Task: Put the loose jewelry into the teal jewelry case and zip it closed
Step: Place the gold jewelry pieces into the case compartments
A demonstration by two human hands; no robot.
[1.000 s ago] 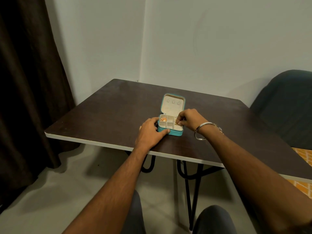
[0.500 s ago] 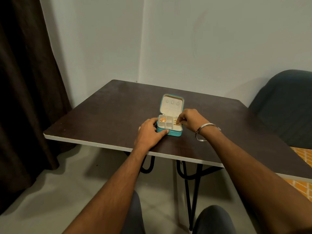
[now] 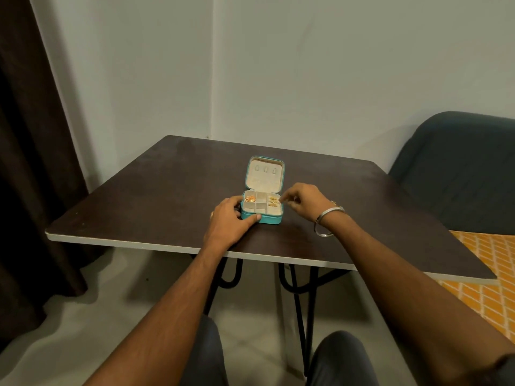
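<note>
The teal jewelry case (image 3: pixel 271 219) lies open on the dark table (image 3: pixel 156 190), its cream lid (image 3: pixel 264 174) standing up at the back. Gold jewelry (image 3: pixel 249 198) fills the left rear compartment, and two gold pieces (image 3: pixel 273 201) lie in the right compartment. My left hand (image 3: pixel 230 218) grips the case's left front corner, thumb along the front wall. My right hand (image 3: pixel 302 200) hovers just right of the case, fingers loosely curled with the tips at the case's right rim; I see nothing held in it.
A dark upholstered chair (image 3: pixel 459 174) stands at the right beyond the table. A dark curtain (image 3: pixel 30 162) hangs at the left. An orange patterned mat (image 3: pixel 485 277) lies on the floor at the right. My knees show below the table's near edge.
My right hand has drawn back to the right out of the case, uncovering the two gold pieces in the right compartment. The left hand stays on the case.
</note>
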